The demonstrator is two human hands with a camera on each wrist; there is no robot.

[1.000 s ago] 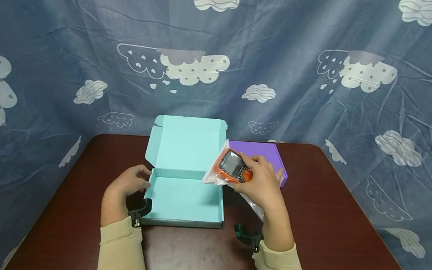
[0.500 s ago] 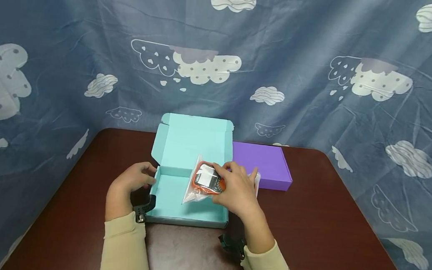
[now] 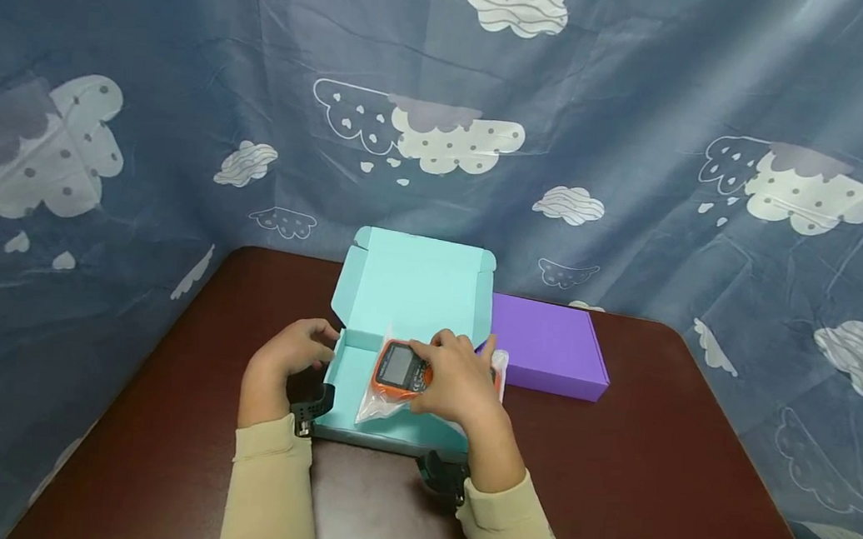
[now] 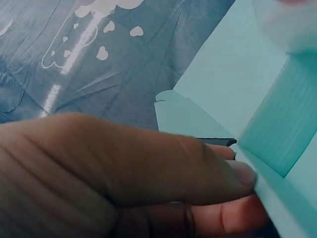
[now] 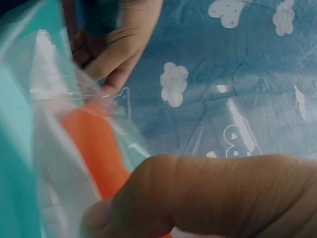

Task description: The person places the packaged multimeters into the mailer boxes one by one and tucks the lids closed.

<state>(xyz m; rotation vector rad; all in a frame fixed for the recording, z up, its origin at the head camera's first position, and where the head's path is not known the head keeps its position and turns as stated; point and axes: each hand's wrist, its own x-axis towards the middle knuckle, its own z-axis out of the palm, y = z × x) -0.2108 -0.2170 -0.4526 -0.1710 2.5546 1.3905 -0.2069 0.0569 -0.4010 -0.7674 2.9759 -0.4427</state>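
Observation:
An orange multimeter [image 3: 397, 366] with a dark face and grey screen lies inside a clear plastic bag [image 3: 377, 408]. My right hand [image 3: 460, 380] grips it from above, thumb and fingers across its sides, over the inside of a turquoise box [image 3: 404, 449]. The hand covers much of the multimeter's right part. In the right wrist view its orange side [image 5: 94, 144] shows through the plastic, close to my thumb. At the box's left wall, my left hand [image 3: 294, 353] rests its fingertips against the outside; the left wrist view shows the thumb right at the wall's edge [image 4: 270, 183].
The turquoise box's lid [image 3: 425, 282] stands raised at the back, side flaps out. A closed purple box [image 3: 550, 345] lies to its right. Both are on a dark brown table [image 3: 650, 468], with a blue cloud-print curtain [image 3: 415, 68] behind.
My right hand has carried the bagged multimeter left and down, from beside the purple box to inside the turquoise box. My left hand stays by the left wall. The head view has turned right-to-left slightly.

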